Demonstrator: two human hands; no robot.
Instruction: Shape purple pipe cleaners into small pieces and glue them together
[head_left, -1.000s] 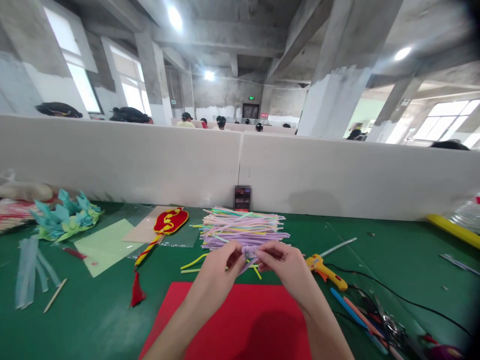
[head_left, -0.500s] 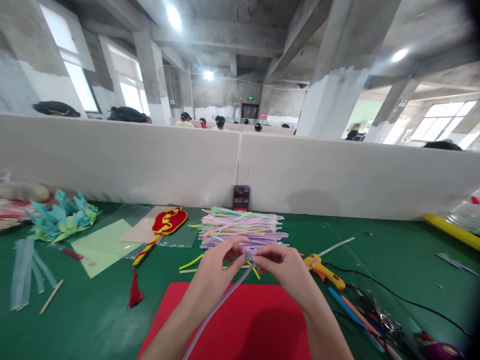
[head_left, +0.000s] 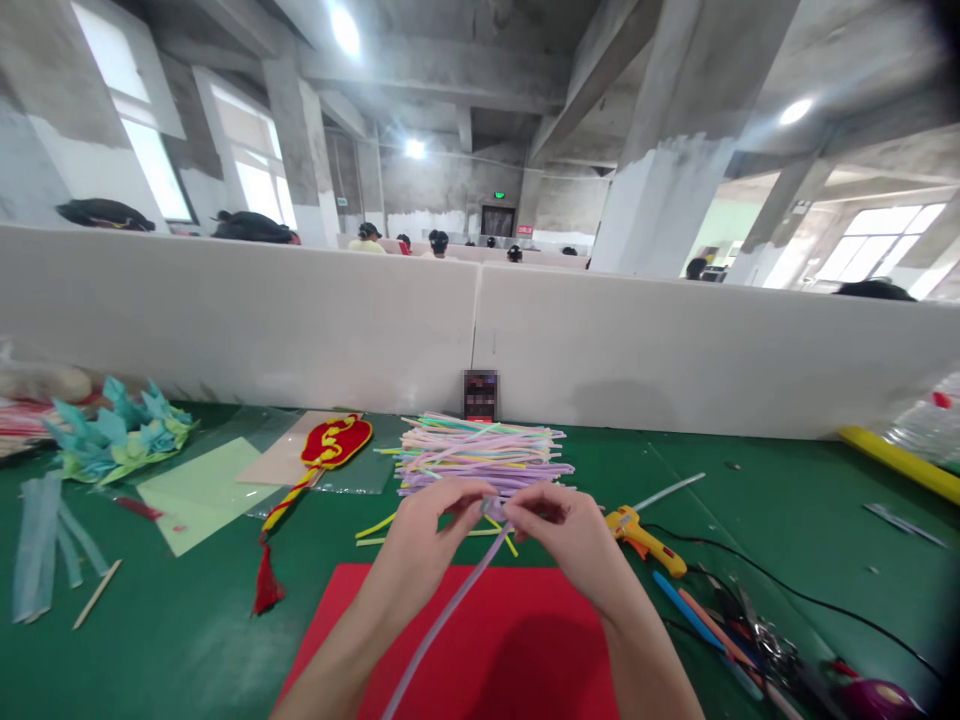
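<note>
My left hand and my right hand meet above the far edge of a red sheet. Both pinch the top end of a long lilac strip, which hangs down toward me over the red sheet. The pinched end looks folded into a small knot, though it is mostly hidden by my fingers. Just behind my hands lies a pile of pastel strips in pink, lilac, yellow and green on the green table.
A yellow glue gun with a black cable lies to the right, with pens and tools nearer me. On the left are a red and gold ornament with a tassel, a pale green sheet, teal paper flowers and a white partition.
The lilac strip, bunched between my fingers a second ago, now trails out long toward me. My hands have stayed together in nearly the same spot.
</note>
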